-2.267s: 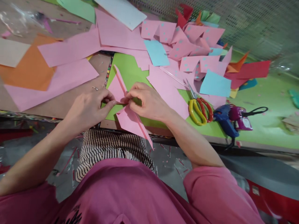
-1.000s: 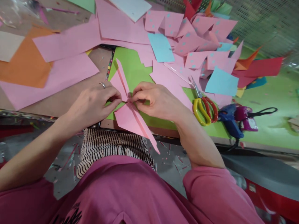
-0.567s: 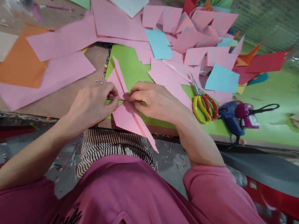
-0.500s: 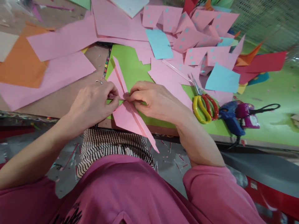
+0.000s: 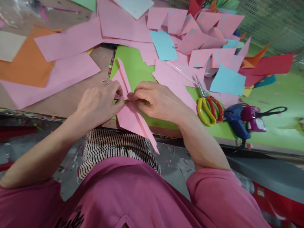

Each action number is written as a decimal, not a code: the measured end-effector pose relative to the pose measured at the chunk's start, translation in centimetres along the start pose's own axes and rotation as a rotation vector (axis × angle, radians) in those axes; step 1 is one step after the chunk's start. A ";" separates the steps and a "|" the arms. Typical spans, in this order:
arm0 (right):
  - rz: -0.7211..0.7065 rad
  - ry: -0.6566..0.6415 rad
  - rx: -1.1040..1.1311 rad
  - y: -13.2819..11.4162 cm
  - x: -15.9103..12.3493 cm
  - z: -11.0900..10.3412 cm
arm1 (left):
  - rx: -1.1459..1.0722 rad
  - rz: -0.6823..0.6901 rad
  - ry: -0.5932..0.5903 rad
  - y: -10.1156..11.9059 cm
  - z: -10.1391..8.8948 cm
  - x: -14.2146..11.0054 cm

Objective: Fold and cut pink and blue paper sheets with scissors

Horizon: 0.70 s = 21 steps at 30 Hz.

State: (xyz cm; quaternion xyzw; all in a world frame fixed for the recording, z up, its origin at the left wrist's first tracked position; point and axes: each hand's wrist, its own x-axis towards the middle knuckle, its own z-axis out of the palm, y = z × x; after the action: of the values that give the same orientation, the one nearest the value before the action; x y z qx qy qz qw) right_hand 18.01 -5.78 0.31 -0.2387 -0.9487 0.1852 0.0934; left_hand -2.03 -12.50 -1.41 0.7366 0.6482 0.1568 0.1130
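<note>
Between my hands lies a folded pink paper (image 5: 133, 118), spread like a bow with a narrow pinched middle. One wing points away from me; the other reaches over the table's front edge. My left hand (image 5: 101, 98), with a ring on one finger, is closed, pinching a pink strip of paper at the left of the middle. With thumb and fingertips together, my right hand (image 5: 156, 99) grips the pinched middle from the right. The fingertips hide part of the fold there. Green sheet (image 5: 135, 66) shows beneath the paper.
Scissors (image 5: 206, 109) with yellow and red handles lie right of my right hand, beside a blue glue gun (image 5: 237, 122). Folded pink papers with blue dots (image 5: 199, 57) pile up behind. Pink sheets (image 5: 68, 76) and an orange sheet (image 5: 30, 68) lie at the left.
The whole view has shifted slightly, so the table's things appear a little further right. Both hands keep their pinch on the pink paper, and its near wing tip has moved slightly left.
</note>
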 end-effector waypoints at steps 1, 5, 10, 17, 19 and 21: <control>-0.006 0.001 0.003 0.0 0.0 0.0 | 0.010 -0.009 -0.020 0.1 -0.1 0.1; -0.033 -0.007 0.006 0.0 0.0 0.0 | 0.046 -0.063 -0.118 0.6 -0.8 0.4; -0.034 -0.026 -0.083 -0.2 -0.1 0.0 | -0.027 -0.090 -0.082 0.8 -1.2 0.1; -0.005 -0.040 -0.146 -0.6 -0.3 0.2 | -0.125 -0.052 0.087 -0.5 -0.6 -1.0; 0.004 -0.049 -0.153 -0.7 -0.3 0.2 | -0.150 -0.053 0.089 -0.8 -0.7 -1.0; 0.011 -0.054 -0.156 -0.8 -0.4 0.1 | -0.145 -0.065 0.082 -1.0 -0.8 -0.9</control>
State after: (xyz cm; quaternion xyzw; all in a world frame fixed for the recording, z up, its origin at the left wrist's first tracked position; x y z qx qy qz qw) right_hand 17.96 -6.63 0.47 -0.2453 -0.9611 0.1175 0.0481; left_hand -3.32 -13.31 -1.13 0.6982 0.6626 0.2296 0.1442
